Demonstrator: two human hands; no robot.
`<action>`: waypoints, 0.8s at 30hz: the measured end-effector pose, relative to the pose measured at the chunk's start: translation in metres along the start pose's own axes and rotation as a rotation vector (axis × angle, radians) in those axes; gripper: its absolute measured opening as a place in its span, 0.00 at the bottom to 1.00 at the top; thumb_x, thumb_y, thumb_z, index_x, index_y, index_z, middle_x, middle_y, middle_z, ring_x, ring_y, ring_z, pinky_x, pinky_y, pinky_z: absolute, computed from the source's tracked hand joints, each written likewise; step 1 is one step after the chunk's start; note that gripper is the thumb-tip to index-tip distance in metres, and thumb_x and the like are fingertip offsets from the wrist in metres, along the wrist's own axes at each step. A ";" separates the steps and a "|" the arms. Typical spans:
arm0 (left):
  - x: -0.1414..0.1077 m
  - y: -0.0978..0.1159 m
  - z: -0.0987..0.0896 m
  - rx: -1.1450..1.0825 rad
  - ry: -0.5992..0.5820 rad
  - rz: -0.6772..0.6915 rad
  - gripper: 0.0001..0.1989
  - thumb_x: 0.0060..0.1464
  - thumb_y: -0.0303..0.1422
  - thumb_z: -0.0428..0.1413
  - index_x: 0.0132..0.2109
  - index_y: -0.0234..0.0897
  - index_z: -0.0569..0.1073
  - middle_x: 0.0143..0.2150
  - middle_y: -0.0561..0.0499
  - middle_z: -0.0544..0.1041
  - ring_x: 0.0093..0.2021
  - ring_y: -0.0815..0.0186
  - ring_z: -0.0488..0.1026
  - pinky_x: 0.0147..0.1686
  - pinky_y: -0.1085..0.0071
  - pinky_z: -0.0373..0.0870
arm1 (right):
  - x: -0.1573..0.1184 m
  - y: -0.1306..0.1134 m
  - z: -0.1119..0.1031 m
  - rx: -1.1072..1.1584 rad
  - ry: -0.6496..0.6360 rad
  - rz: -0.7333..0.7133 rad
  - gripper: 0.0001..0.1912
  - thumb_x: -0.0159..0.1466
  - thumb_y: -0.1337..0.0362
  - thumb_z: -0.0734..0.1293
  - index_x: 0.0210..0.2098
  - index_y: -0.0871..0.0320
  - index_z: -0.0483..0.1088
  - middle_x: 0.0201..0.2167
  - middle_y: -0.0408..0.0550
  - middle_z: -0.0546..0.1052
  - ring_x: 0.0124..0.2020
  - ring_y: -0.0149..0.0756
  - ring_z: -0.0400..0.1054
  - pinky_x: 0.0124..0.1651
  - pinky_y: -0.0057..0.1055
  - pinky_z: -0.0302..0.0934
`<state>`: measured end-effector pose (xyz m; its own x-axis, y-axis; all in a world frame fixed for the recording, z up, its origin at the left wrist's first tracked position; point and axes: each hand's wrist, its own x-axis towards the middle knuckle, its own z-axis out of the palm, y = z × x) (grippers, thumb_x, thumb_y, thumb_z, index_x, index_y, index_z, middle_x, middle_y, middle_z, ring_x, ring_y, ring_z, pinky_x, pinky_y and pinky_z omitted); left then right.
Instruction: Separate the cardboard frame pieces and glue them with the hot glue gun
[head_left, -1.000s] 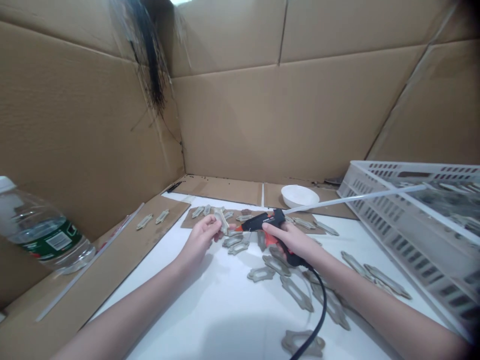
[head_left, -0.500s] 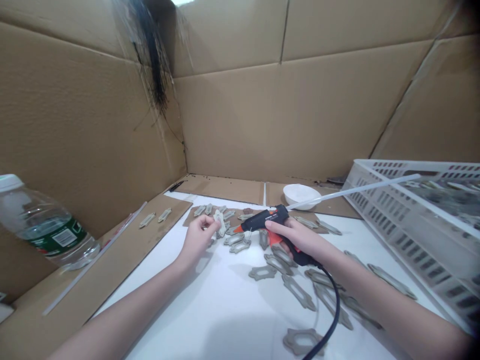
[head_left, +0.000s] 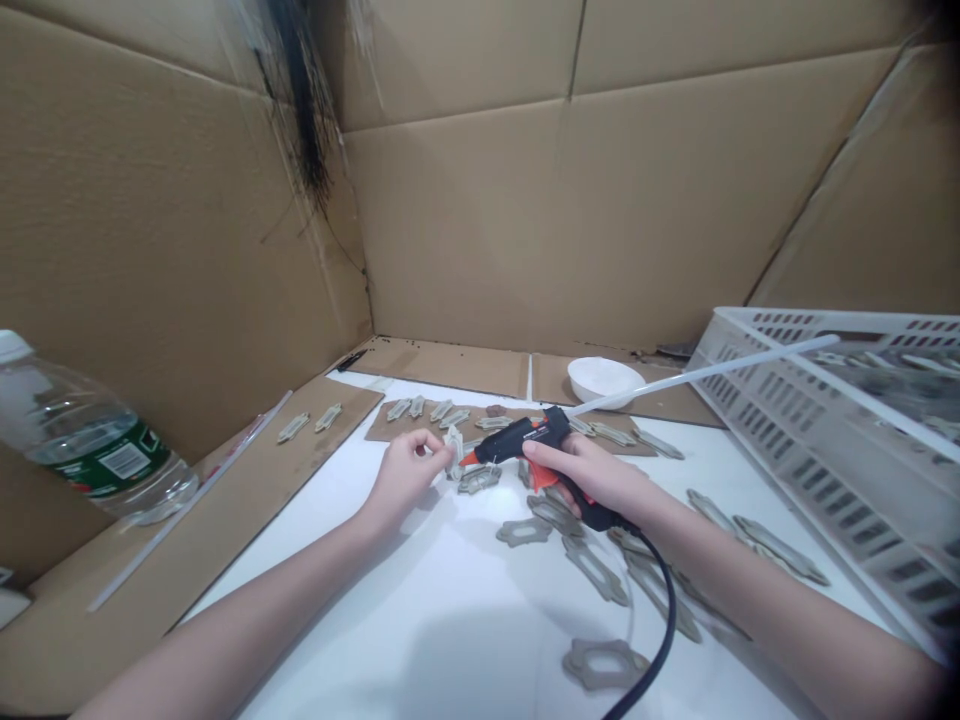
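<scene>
My right hand (head_left: 581, 470) is wrapped round a black and orange glue gun (head_left: 517, 440), whose orange nozzle points left. A long translucent glue stick (head_left: 705, 378) juts from its back end. Between thumb and fingers, my left hand (head_left: 411, 468) pinches a small pale frame-shaped piece (head_left: 454, 452) and holds it up at the nozzle tip; whether the two touch I cannot tell. Several similar grey frame-shaped pieces (head_left: 523, 531) lie under and around the glue gun on the white tabletop (head_left: 360, 620). More lie on a cardboard strip (head_left: 382, 428) behind my left hand.
On the left stand a water bottle (head_left: 112, 450) and a loose glue stick (head_left: 187, 505) on cardboard. A white bowl (head_left: 604, 380) sits at the back. To the right is a white plastic crate (head_left: 795, 430) holding more pieces. The black cord (head_left: 664, 620) runs down from the glue gun. Cardboard walls enclose the table.
My left hand has shifted slightly right with its piece, which is now turned more edge-on beside the nozzle. The glue gun has moved slightly left, and the view has tilted a little.
</scene>
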<state>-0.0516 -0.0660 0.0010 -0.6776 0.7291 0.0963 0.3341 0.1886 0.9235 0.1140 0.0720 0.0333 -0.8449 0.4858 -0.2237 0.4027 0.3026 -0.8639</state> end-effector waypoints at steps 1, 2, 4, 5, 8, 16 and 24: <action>0.000 0.000 0.000 0.014 0.003 0.012 0.10 0.41 0.38 0.52 0.22 0.35 0.64 0.22 0.55 0.66 0.20 0.73 0.60 0.17 0.79 0.55 | 0.000 0.000 0.000 -0.015 0.000 -0.003 0.23 0.57 0.47 0.56 0.24 0.62 0.67 0.09 0.37 0.60 0.11 0.25 0.57 0.18 0.23 0.52; 0.000 0.000 0.000 0.027 0.006 0.022 0.10 0.41 0.38 0.51 0.22 0.35 0.64 0.22 0.55 0.67 0.21 0.73 0.60 0.18 0.79 0.55 | -0.001 0.000 0.000 -0.025 0.002 -0.005 0.23 0.57 0.47 0.56 0.23 0.62 0.67 0.09 0.38 0.60 0.11 0.25 0.56 0.18 0.22 0.52; 0.000 0.000 0.000 0.048 0.002 0.038 0.10 0.42 0.37 0.51 0.22 0.35 0.64 0.22 0.55 0.68 0.21 0.72 0.61 0.19 0.79 0.55 | -0.001 0.000 0.001 -0.037 0.008 -0.005 0.23 0.57 0.47 0.56 0.23 0.61 0.66 0.10 0.38 0.60 0.12 0.25 0.56 0.17 0.22 0.52; 0.000 0.000 0.000 0.056 -0.001 0.043 0.10 0.42 0.37 0.51 0.22 0.35 0.64 0.23 0.55 0.68 0.22 0.72 0.61 0.19 0.79 0.56 | -0.001 0.000 0.001 -0.041 0.011 -0.002 0.23 0.57 0.46 0.56 0.23 0.61 0.66 0.10 0.38 0.60 0.12 0.25 0.56 0.17 0.22 0.52; -0.001 0.001 -0.001 0.069 0.001 0.055 0.10 0.42 0.37 0.51 0.22 0.35 0.64 0.22 0.54 0.68 0.22 0.72 0.61 0.20 0.78 0.56 | -0.001 0.002 0.002 -0.045 0.023 0.013 0.23 0.55 0.45 0.56 0.23 0.60 0.64 0.11 0.38 0.61 0.12 0.26 0.57 0.17 0.23 0.52; -0.002 0.002 0.001 0.103 -0.011 0.078 0.08 0.41 0.35 0.51 0.21 0.35 0.64 0.22 0.54 0.70 0.24 0.70 0.64 0.23 0.76 0.58 | -0.002 0.004 0.004 -0.130 0.046 0.006 0.23 0.54 0.43 0.56 0.21 0.59 0.59 0.11 0.39 0.63 0.13 0.28 0.59 0.17 0.24 0.53; -0.001 -0.003 0.001 0.146 -0.025 0.103 0.09 0.43 0.36 0.50 0.21 0.36 0.63 0.23 0.54 0.70 0.27 0.68 0.66 0.28 0.74 0.59 | -0.008 -0.005 0.007 -0.231 0.102 -0.026 0.21 0.55 0.47 0.57 0.20 0.58 0.58 0.11 0.38 0.62 0.13 0.27 0.58 0.17 0.24 0.51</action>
<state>-0.0509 -0.0667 -0.0021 -0.6191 0.7653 0.1764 0.4936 0.2045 0.8453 0.1157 0.0606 0.0359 -0.8210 0.5520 -0.1458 0.4607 0.4898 -0.7401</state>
